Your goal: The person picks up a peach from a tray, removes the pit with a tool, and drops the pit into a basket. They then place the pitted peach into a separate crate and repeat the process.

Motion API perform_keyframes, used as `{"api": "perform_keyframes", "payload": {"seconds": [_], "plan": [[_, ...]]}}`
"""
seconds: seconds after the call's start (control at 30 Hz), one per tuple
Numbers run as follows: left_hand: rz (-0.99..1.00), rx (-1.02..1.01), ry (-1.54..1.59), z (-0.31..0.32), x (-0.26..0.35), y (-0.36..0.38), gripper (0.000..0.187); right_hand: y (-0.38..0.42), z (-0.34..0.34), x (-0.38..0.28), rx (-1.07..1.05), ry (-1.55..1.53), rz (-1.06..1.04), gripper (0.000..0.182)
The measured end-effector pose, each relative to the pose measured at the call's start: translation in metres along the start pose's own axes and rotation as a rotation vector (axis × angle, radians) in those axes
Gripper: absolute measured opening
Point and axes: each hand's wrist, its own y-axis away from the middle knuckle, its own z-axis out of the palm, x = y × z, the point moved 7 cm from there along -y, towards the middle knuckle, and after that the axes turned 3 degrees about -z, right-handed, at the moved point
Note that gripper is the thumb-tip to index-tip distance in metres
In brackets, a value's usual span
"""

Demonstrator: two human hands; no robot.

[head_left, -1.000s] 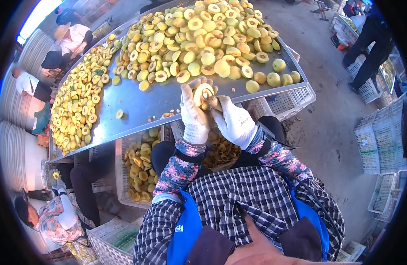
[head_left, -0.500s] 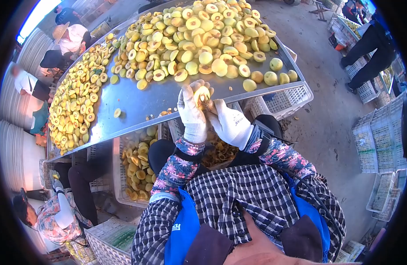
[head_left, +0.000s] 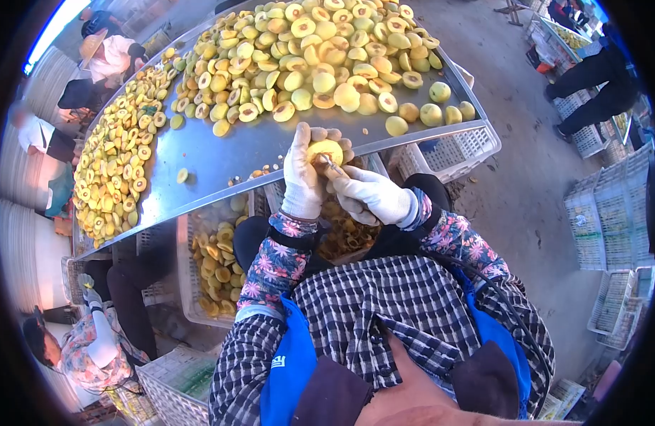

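In a white glove, my left hand [head_left: 301, 181] is wrapped round a yellow peach half [head_left: 325, 150] and holds it up just off the table's near edge. My right hand [head_left: 375, 194], gloved too, grips a small pitting tool [head_left: 333, 168] with a brownish handle. Its metal tip meets the brown centre of the peach half; how deep it sits is hidden. Beyond both hands, a big heap of halved and whole peaches [head_left: 299, 67] covers much of the metal table [head_left: 224, 160]. Another heap of halves [head_left: 118, 184] lies along the left side.
Under the table stand a crate [head_left: 187, 284] of peach halves and a container of brownish scraps [head_left: 345, 231] between my legs. A white crate [head_left: 451, 160] is at the table's right corner. Stacked crates [head_left: 604, 213] stand right. Several people sit left; one person [head_left: 604, 85] stands right.
The peach half has been tipped, its cut face now turned lower toward me. My right hand has come lower, angling the tool up into the fruit's centre.
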Motion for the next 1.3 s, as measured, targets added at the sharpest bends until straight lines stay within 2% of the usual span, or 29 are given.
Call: {"api": "perform_keyframes", "payload": {"seconds": [0.13, 0.27, 0.33, 0.37, 0.4, 0.47, 0.53, 0.6, 0.67, 0.73, 0.8, 0.83, 0.9, 0.93, 0.97, 1.0, 1.07, 1.13, 1.17, 1.2, 1.27, 1.3], "plan": [[-0.098, 0.043, 0.068, -0.004, -0.009, -0.003, 0.037, 0.002, 0.005, 0.009, -0.033, -0.295, 0.035, 0.033], [-0.143, 0.124, 0.066, -0.009, -0.014, 0.000, 0.037, 0.000, 0.008, 0.017, -0.032, -0.191, -0.072, 0.031], [-0.156, 0.142, 0.040, -0.014, -0.018, 0.002, 0.032, 0.000, 0.004, 0.013, 0.136, 0.121, -0.226, 0.030], [-0.154, 0.149, 0.043, -0.017, -0.018, 0.003, 0.032, -0.004, -0.008, 0.013, 0.240, 0.586, -0.625, 0.030], [-0.173, 0.142, 0.088, -0.019, -0.019, 0.005, 0.031, 0.000, -0.007, 0.010, 0.235, 0.584, -0.619, 0.030], [-0.210, 0.181, 0.212, -0.037, -0.022, -0.001, 0.027, 0.012, 0.000, 0.006, 0.172, 0.979, -0.477, 0.027], [-0.152, 0.390, 0.248, -0.053, -0.008, 0.004, 0.026, 0.016, 0.004, 0.010, 0.133, 0.935, -0.461, 0.026], [-0.088, 0.313, 0.153, -0.062, 0.011, 0.015, 0.029, 0.015, -0.008, 0.030, 0.111, 0.910, -0.180, 0.026], [0.049, 0.278, -0.086, -0.083, 0.043, 0.031, 0.028, 0.018, -0.024, 0.050, 0.077, 0.956, -0.236, 0.028], [0.246, 0.289, -0.793, -0.105, 0.099, 0.060, 0.033, 0.022, -0.033, 0.075, -0.022, 1.256, -0.056, 0.033], [0.122, 0.527, -1.317, -0.172, 0.134, 0.065, 0.036, 0.030, -0.036, 0.085, 0.006, 1.244, 0.071, 0.039], [0.129, 0.525, -1.323, -0.180, 0.141, 0.064, 0.036, 0.030, -0.038, 0.097, -0.038, 1.201, 0.071, 0.045], [0.322, 0.607, -2.016, -0.170, 0.156, 0.065, 0.038, 0.026, -0.043, 0.117, -0.097, 1.254, 0.174, 0.045], [0.336, 0.606, -2.017, -0.159, 0.156, 0.053, 0.038, 0.025, -0.040, 0.116, -0.114, 1.275, 0.212, 0.044], [0.346, 0.462, -1.891, -0.144, 0.145, 0.028, 0.037, 0.022, -0.041, 0.120, -0.112, 1.266, 0.145, 0.043], [0.357, 0.319, -1.761, -0.124, 0.135, 0.003, 0.036, 0.020, -0.040, 0.119, -0.119, 1.299, 0.192, 0.042], [0.519, 0.098, -1.831, -0.097, 0.113, -0.050, 0.032, 0.020, -0.038, 0.114, -0.088, 1.317, 0.135, 0.041], [0.522, 0.123, -2.008, -0.095, 0.089, -0.104, 0.029, 0.022, -0.038, 0.112, -0.068, 1.332, 0.139, 0.039], [0.730, 0.061, -2.042, -0.092, 0.080, -0.121, 0.029, 0.021, -0.044, 0.120, -0.109, 1.365, 0.186, 0.042], [0.806, 0.055, -2.079, -0.102, 0.072, -0.147, 0.033, 0.019, -0.051, 0.135, -0.146, 1.331, 0.138, 0.047], [0.466, 0.119, -2.198, -0.109, 0.060, -0.179, 0.039, 0.014, -0.071, 0.176, -0.178, 1.147, 0.122, 0.050], [0.260, 0.155, -2.214, -0.104, 0.059, -0.179, 0.043, 0.013, -0.076, 0.186, -0.159, 0.938, 0.260, 0.045]]}}
